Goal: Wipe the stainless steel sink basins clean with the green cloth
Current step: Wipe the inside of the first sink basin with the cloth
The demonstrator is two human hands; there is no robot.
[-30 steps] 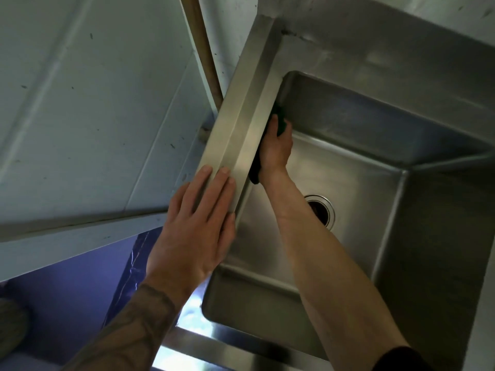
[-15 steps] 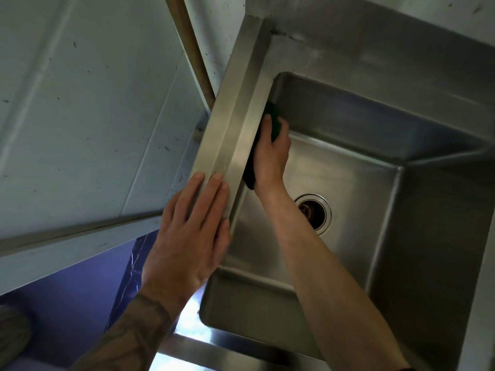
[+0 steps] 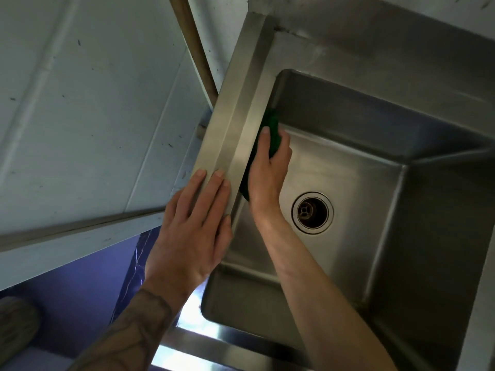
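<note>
A deep stainless steel sink basin (image 3: 348, 167) fills the right of the view, with a round drain (image 3: 312, 212) in its floor. My right hand (image 3: 267, 170) is inside the basin and presses the green cloth (image 3: 272, 129) flat against the left inner wall, just under the rim. Most of the cloth is hidden behind the hand and the rim. My left hand (image 3: 192, 226) lies flat, fingers together, on top of the sink's raised left rim (image 3: 235, 103).
A white panelled wall (image 3: 88, 103) runs along the left of the sink, with a brown pipe (image 3: 195, 49) in the gap. Below lies purple floor (image 3: 75, 290). The steel backsplash (image 3: 375, 28) rises behind the basin.
My right hand and the cloth have shifted slightly along the left wall toward the back corner. My left hand stays flat on the rim. The camera has drifted a little.
</note>
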